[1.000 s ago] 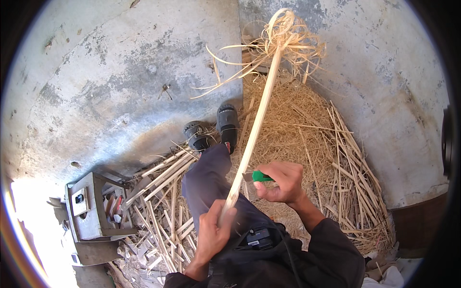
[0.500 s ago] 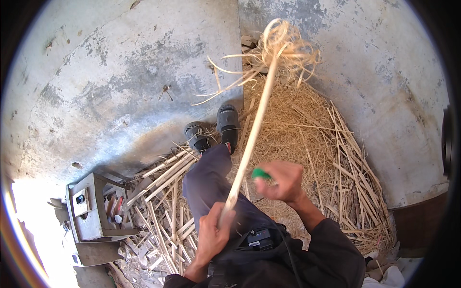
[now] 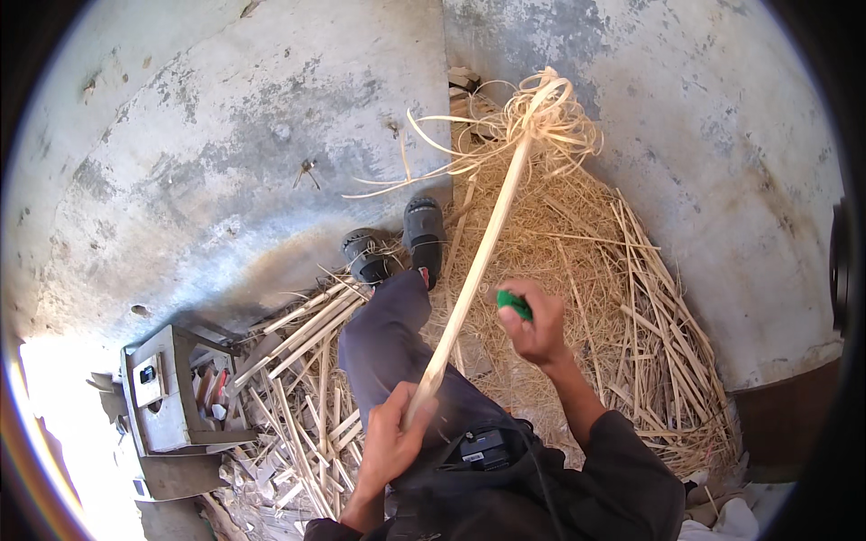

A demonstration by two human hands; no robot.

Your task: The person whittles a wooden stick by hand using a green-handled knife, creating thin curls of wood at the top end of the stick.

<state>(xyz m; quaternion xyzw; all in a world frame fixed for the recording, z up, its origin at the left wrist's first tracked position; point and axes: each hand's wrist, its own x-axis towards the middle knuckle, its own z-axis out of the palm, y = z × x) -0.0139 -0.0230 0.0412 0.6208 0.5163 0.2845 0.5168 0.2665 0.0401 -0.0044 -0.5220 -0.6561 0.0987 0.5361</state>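
My left hand (image 3: 393,442) is closed around the near end of a long pale wooden stick (image 3: 476,279), which slants up and away to the right. A bunch of thin curled shavings (image 3: 546,117) hangs on at its far end, with a few long curls reaching left. To the right of the stick, and apart from it, my right hand (image 3: 539,335) is closed on a small green-handled tool (image 3: 515,305). Blur and the fingers hide the rest of that tool, so its kind does not show.
A heap of fine shavings (image 3: 523,221) covers the floor ahead. Split sticks lie along its right edge (image 3: 672,343) and in a pile (image 3: 311,334) by my left leg. A worn wooden stool (image 3: 171,406) stands at left. My dark shoes (image 3: 422,225) rest near the stained wall (image 3: 225,144).
My right hand with the green-handled tool has moved a little away and to the right, further from the stick. The stick's far end has dipped slightly nearer and to the right.
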